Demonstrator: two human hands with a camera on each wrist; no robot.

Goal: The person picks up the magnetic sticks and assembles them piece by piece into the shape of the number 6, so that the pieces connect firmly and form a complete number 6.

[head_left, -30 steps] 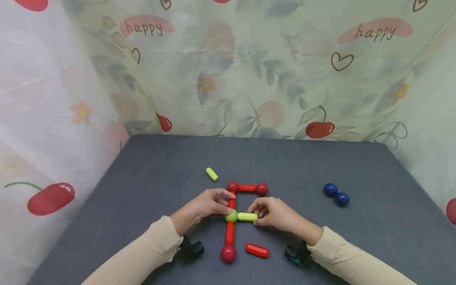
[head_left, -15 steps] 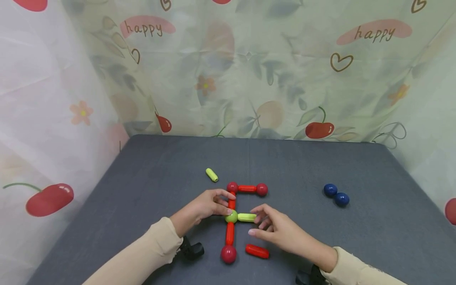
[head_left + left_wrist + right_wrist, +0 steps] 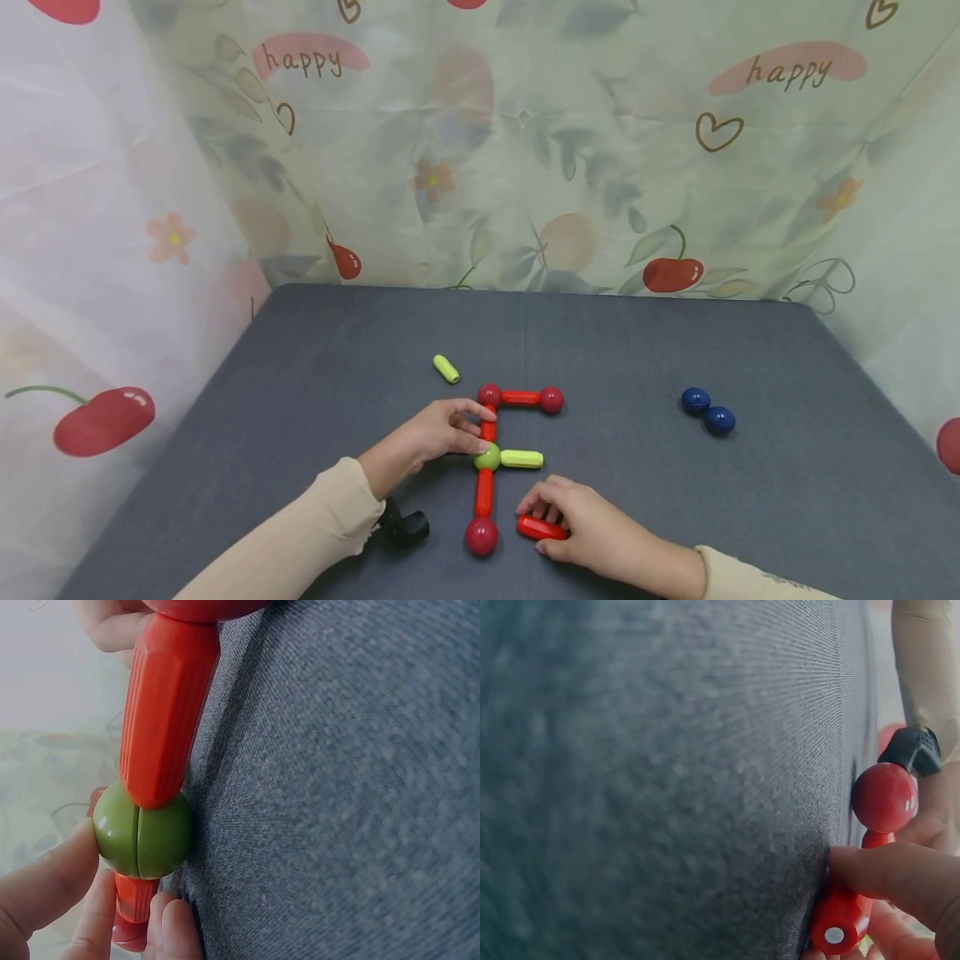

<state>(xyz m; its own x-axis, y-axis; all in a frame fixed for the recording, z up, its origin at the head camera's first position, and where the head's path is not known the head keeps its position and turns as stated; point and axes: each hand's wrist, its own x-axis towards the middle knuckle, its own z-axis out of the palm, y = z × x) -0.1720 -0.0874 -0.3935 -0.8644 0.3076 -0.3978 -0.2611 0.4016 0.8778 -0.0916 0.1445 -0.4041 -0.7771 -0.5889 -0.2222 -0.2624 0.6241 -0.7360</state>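
A figure of red sticks and balls lies on the table, joined at a green ball [image 3: 487,457]. My left hand [image 3: 431,437] holds it there, thumb against the ball and fingers along the upper red stick [image 3: 136,898]. The lower red stick [image 3: 484,493] runs from the green ball to a dark red ball [image 3: 482,536]. A yellow-green stick [image 3: 522,459] points right from the green ball, its other end free. My right hand [image 3: 592,525] grips a loose red stick [image 3: 542,528], thumb on the near side, fingers on the far side. A pale disc shows on its end in the right wrist view.
A second yellow-green stick [image 3: 446,369] lies behind the figure. Two blue balls [image 3: 707,411] sit together at the right. At the figure's top, a red stick [image 3: 521,398] ends in another red ball [image 3: 551,400]. A printed curtain [image 3: 480,208] surrounds the dark tabletop [image 3: 337,350].
My right hand has let go of the yellow-green stick, moved toward me and taken hold of the loose red stick. The left hand has stayed in place.
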